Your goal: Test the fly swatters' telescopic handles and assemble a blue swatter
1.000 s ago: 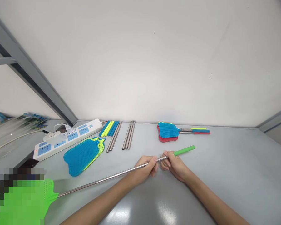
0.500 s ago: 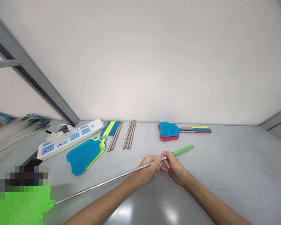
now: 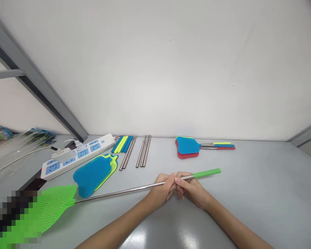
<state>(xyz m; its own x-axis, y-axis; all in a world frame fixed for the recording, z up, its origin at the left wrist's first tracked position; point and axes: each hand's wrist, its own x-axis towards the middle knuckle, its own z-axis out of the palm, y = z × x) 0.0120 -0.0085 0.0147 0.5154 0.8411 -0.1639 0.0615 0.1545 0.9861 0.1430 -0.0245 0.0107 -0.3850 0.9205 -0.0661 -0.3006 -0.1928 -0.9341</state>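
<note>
Swatter is stretching from near left to centre, left hand and right hand both pinching its rod. Green head is sticking way out left, so careless swinging could be knocking those stacked blue heads askew tbh.

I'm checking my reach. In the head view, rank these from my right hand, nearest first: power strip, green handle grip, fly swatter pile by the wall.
1. Green handle grip: just beyond your right hand, to its right.
2. Fly swatter pile: farther back, near the wall.
3. Power strip: well off to the left.
</note>
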